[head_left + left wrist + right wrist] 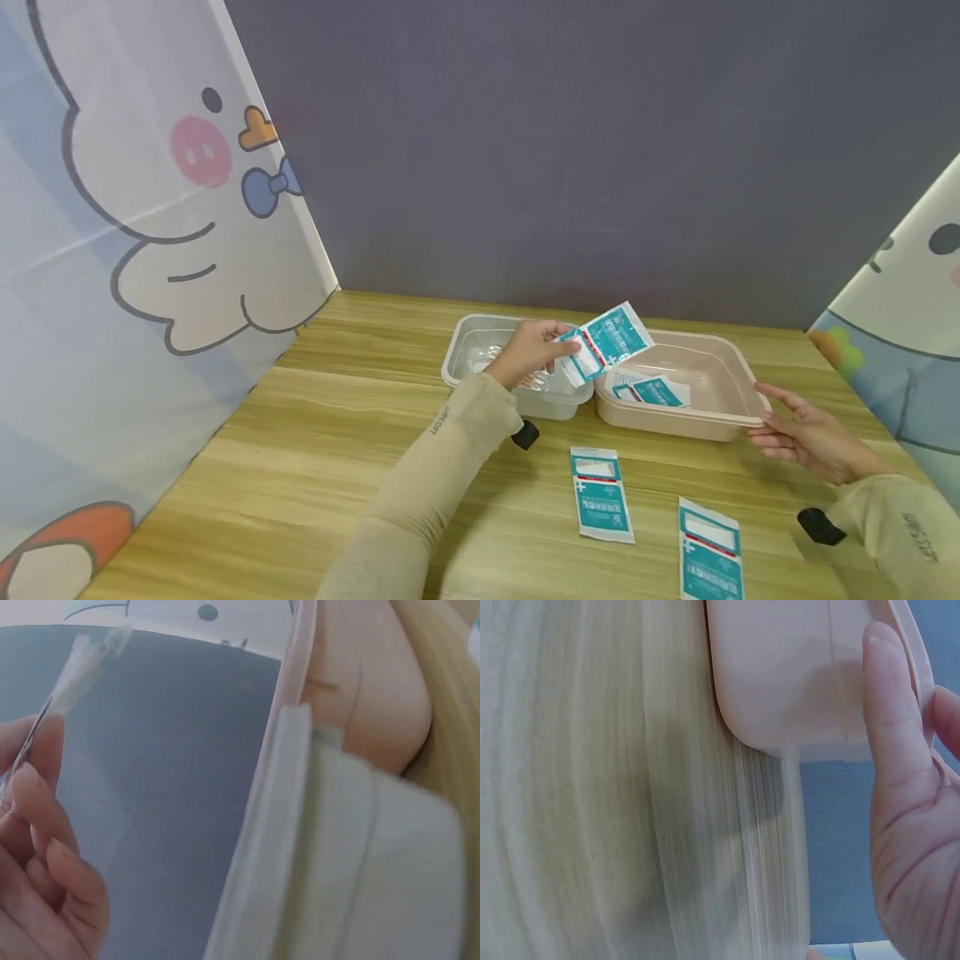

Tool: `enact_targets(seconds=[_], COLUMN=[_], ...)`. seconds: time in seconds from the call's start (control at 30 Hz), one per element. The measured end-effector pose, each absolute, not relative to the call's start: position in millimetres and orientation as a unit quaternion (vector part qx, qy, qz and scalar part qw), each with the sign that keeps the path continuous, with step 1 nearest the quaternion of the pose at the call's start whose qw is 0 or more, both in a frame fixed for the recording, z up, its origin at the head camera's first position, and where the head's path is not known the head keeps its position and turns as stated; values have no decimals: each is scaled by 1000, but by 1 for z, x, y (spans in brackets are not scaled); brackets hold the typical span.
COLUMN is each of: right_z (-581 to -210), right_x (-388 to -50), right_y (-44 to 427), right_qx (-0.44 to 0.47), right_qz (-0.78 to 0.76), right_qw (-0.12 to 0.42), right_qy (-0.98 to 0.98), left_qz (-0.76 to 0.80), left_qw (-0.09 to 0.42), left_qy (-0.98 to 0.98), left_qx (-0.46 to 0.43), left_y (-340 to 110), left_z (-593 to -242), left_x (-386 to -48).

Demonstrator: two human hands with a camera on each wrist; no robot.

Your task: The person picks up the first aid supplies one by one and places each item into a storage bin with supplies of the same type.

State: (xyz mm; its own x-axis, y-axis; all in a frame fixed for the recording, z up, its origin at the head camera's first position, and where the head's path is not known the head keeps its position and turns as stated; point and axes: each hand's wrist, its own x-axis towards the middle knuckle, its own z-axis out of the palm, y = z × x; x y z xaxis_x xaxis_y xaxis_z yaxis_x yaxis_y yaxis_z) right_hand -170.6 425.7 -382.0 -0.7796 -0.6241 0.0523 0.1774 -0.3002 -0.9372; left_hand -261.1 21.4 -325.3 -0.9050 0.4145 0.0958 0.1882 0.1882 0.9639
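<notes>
My left hand (531, 350) pinches a teal and white packet (617, 333) by its end, above the place where the two containers meet. In the left wrist view the packet (79, 667) is seen nearly edge-on between thumb and fingers of the hand (45, 855). My right hand (813, 437) grips the right rim of the pink container (660, 421); in the right wrist view the thumb of this hand (922, 817) lies against the wall of the pink container (795, 682). More packets (652, 390) lie inside it.
A grey translucent container (551, 407) with clear-wrapped items (536, 379) stands left of the pink one. Two teal packets (602, 493) (710, 552) lie on the wooden table (300, 467) in front. A dark panel (570, 150) rises behind, with printed cloths (187, 250) at the sides.
</notes>
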Motion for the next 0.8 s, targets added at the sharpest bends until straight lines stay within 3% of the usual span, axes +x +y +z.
enact_targets(seconds=[0.23, 0.8], right_z=[-381, -379], right_x=[-171, -165], right_y=[422, 419], right_qx=[-190, -198], right_qz=[-771, -777], right_qw=[247, 246], right_qy=[555, 544], left_qz=[651, 643], left_qw=[151, 125], left_qy=[730, 745], left_qx=[147, 128], left_y=[33, 68], left_z=[-334, -326], left_x=[-265, -272])
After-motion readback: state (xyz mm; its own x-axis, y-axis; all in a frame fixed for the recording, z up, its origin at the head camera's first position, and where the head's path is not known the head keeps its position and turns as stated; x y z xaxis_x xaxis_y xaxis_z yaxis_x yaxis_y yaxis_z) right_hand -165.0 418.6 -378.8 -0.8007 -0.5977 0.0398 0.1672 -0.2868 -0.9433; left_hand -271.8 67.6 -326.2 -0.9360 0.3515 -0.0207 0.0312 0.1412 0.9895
